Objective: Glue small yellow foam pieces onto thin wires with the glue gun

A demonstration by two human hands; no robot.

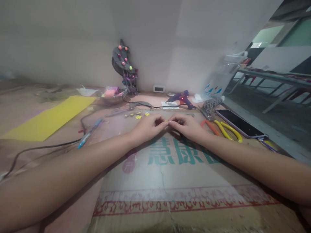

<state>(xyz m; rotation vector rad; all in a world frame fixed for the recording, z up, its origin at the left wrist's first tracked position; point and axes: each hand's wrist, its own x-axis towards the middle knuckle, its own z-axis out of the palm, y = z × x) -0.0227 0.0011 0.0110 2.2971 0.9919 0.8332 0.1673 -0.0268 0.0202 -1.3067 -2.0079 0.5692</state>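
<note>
My left hand [151, 126] and my right hand [184, 125] meet over the middle of the table, fingertips pinched together. A speck of yellow shows between them, a small yellow piece [166, 121] mostly covered by the fingers; its shape cannot be made out. Just beyond my left hand lie several small yellow flower cut-outs [138, 117]. Under both hands is a printed board [136, 181] with green characters and a red patterned border.
A yellow sheet [51, 118] and a blue pen [89, 133] lie left. Behind are a bowl of pompoms [113, 95], a decorated grey crescent [121, 61] and a glue gun [181, 98]. Yellow-handled pliers [227, 130], orange-handled scissors [211, 127], a phone [239, 124] and a bottle [220, 76] stand right.
</note>
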